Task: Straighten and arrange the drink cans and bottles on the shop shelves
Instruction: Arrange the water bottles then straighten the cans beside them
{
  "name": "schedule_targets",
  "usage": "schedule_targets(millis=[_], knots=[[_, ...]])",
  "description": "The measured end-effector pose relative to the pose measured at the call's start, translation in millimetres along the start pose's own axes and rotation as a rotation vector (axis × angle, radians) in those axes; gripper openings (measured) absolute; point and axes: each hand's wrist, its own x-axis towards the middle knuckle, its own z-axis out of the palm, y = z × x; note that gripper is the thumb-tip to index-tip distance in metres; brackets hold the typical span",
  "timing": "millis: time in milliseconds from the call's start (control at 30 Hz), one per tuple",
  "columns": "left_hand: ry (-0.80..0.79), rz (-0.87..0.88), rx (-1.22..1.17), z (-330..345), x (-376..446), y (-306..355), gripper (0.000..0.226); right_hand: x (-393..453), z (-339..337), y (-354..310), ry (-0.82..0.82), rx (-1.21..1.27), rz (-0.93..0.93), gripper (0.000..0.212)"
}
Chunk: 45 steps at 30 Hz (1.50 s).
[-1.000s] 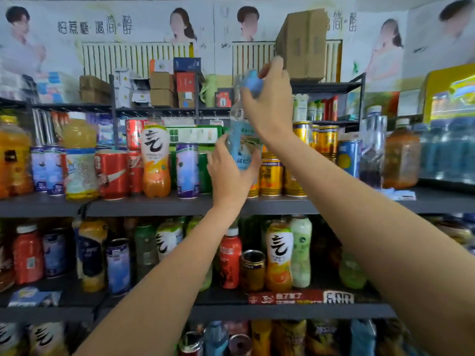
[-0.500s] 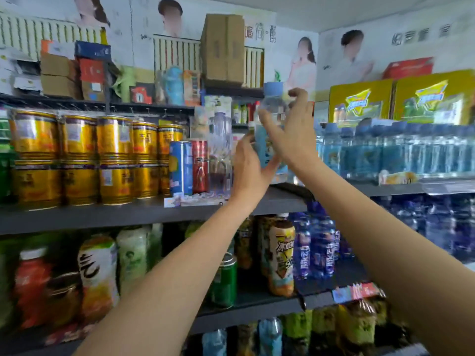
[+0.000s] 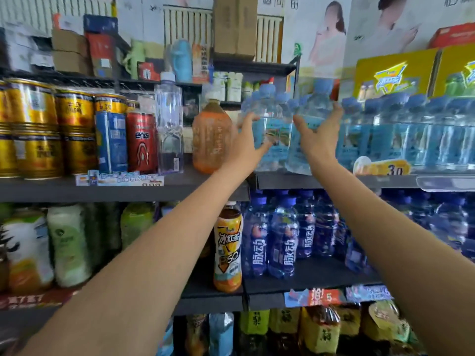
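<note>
- Holding two clear water bottles, upright, caps up, at left end of water row on upper right shelf.
- Left hand curls round left bottle; right hand curls round right bottle.
- Both arms extended up and forward.
- Brown bottle just left.

Dark shelving, postered wall, daylight

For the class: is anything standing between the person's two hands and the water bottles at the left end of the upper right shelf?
Nothing visible: the left hand and right hand are already on the water bottles there.
</note>
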Motion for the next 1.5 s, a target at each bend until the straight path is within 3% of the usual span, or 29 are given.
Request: schedule_targets(millis=[133, 333, 467, 533, 633, 700, 833, 900, 1000, 1200, 1367, 1433, 1500], knots=[[0.046, -0.064, 0.025, 14, -9, -3, 0.06, 10, 10, 10, -0.194, -0.047, -0.064, 0.078], [0.003, -0.121, 0.084, 13, -36, 3, 0.048, 18, 13, 24, -0.22, -0.118, -0.057, 0.073], [0.322, 0.006, 0.265, 14, -90, -5, 0.034, 15, 13, 35, -0.228, -0.084, -0.039, 0.075], [0.396, -0.024, 0.351, 17, -120, -19, 0.032, 6, 16, 38, -0.178, -0.08, -0.085, 0.074], [0.402, -0.133, 0.466, 15, -155, -47, 0.028, -22, 11, 30, 0.003, 0.054, -0.296, 0.051], [0.403, -0.199, 0.499, 13, -169, -58, 0.026, -54, 4, 24, 0.021, 0.198, -0.515, 0.033], [0.373, -0.201, 0.543, 11, -184, -66, 0.029, -137, 7, 60, -0.379, 0.143, -0.853, 0.018], [0.3, -0.24, 0.53, 8, -187, -68, 0.033, -162, 17, 94, -0.482, 0.032, -0.753, 0.017], [0.13, -0.319, 0.513, 5, -188, -73, 0.046, -171, 26, 122, -0.545, -0.04, -0.428, 0.026], [-0.18, -0.315, 0.527, 18, -202, -80, 0.061, -162, 37, 116, -0.691, -0.126, -0.321, 0.059], [-0.194, -0.265, 0.582, 12, -208, -89, 0.059, -161, 40, 120, -0.727, -0.106, -0.202, 0.062], [-0.122, -0.281, 0.602, 7, -210, -90, 0.053, -164, 38, 119, -0.645, -0.127, -0.182, 0.053], [-0.024, -0.317, 0.62, 3, -214, -90, 0.046, -171, 34, 114, -0.523, -0.114, -0.293, 0.038]])
